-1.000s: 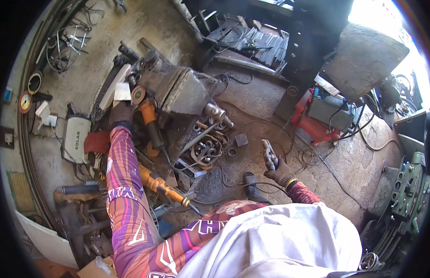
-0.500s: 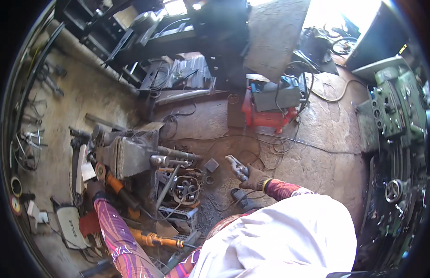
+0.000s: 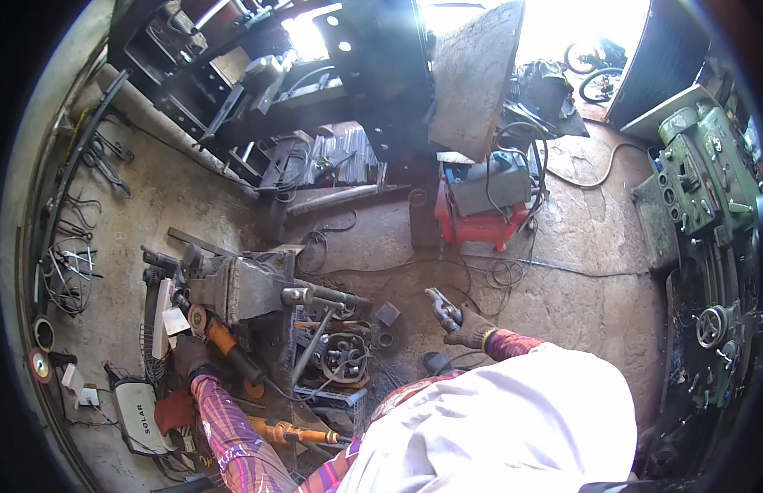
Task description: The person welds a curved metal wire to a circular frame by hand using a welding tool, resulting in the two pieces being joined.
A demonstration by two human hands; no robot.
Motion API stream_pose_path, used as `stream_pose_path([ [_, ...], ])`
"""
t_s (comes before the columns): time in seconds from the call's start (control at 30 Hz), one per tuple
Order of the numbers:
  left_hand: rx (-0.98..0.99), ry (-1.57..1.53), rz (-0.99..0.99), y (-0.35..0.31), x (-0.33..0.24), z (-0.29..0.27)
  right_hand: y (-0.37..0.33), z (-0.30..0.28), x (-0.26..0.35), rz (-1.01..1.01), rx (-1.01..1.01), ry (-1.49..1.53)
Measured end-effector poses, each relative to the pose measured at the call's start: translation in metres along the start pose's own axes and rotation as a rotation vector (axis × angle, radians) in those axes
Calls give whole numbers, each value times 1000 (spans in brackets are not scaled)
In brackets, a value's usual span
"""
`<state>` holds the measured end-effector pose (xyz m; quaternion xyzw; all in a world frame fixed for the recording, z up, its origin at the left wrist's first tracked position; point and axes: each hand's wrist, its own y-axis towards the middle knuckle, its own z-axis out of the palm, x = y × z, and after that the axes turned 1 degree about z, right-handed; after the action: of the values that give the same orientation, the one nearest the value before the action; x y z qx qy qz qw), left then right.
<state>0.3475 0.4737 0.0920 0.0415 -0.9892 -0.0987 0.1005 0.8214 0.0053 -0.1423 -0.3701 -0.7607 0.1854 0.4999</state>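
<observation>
My right hand (image 3: 470, 330), in a dark glove, is closed around grey metal pliers (image 3: 444, 311) that look like locking pliers, with the jaws pointing up and left above the floor. On the left, my gloved left hand (image 3: 191, 355) reaches to the bench, just below a small white block (image 3: 176, 320). Its fingers are mostly hidden, so whether it grips the block cannot be told. Close beside it lies an orange angle grinder (image 3: 225, 338) with its disc toward the block. A heavy bench vise (image 3: 234, 283) stands right above the grinder.
A second orange power tool (image 3: 291, 431) lies below the bench. Crates of metal parts (image 3: 346, 355) sit beside the vise. A red-based machine (image 3: 478, 220) with cables on the floor stands ahead. A green lathe (image 3: 698, 193) lines the right side; hand tools (image 3: 109, 168) hang at left.
The head view has shifted, so the scene sits lower and further right. Both hands stay near the same things, the right still gripping the pliers.
</observation>
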Motion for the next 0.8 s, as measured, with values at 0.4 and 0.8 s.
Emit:
stream_pose_path([
  [0.4,49,-99,3,40,27,31,-3,-8,19,0,7,-68],
  [0.8,157,128,0,54,7,37,-19,-8,-7,74,25,-26],
])
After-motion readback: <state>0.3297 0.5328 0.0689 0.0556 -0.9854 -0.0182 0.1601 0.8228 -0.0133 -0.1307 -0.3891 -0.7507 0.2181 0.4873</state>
